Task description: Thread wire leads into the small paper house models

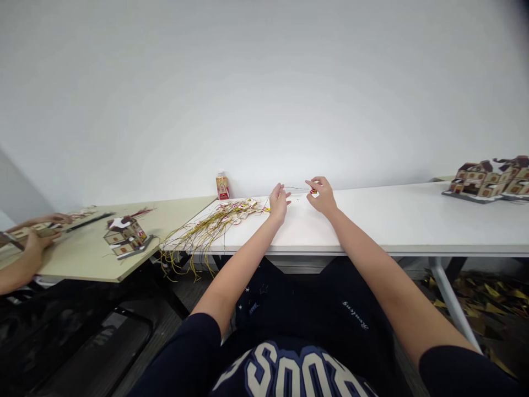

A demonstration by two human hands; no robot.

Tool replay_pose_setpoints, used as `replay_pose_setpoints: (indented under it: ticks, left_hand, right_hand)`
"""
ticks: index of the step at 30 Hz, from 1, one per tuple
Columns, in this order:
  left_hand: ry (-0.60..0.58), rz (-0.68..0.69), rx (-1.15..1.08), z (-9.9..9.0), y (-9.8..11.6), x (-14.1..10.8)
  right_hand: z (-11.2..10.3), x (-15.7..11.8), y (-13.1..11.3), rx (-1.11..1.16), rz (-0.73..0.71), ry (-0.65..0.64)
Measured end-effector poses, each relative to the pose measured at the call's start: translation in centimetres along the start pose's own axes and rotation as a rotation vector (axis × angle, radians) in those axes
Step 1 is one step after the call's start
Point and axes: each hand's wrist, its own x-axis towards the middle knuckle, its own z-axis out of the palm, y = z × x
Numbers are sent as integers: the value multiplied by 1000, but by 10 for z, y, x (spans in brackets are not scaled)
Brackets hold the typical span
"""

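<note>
Thin cord (295, 188), seemingly pinched, stretches between left hand (279, 204) and right hand (323, 197)

White table (413, 220) — pale wall (264, 82) behind — grey floor (192, 289).

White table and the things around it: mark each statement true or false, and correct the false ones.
1. A thin string runs between the left hand and the right hand. True.
2. The bottle stands to the right of both hands. False: the bottle stands to their left.
3. Yellow strands hang over the front edge of the white table. True.
4. The right hand is empty. False: it holds a small coloured piece.
</note>
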Motion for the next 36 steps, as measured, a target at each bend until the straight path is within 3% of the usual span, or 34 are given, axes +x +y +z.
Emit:
replay_pose_setpoints:
  ticks: [4,10,16,21,26,31,36]
  left_hand:
    - [55,17,-146,-10,7,2]
    - [45,29,-220,-18,5,11]
    - [52,80,-228,-15,9,11]
    - [128,117,-147,-13,9,11]
    - [186,73,-221,-10,4,15]
    - [143,63,-185,-12,7,16]
    - [102,-41,-84,-19,11,21]
  right_hand:
    - [1,-2,1,31,-25,-47]
    - [2,-4,2,48,15,-116]
    - [3,-5,2,71,35,-240]
    - [3,-6,1,70,42,-345]
    - [2,-6,1,70,29,-396]
    - [3,-7,2,68,47,-423]
    - [3,-8,2,42,57,-440]
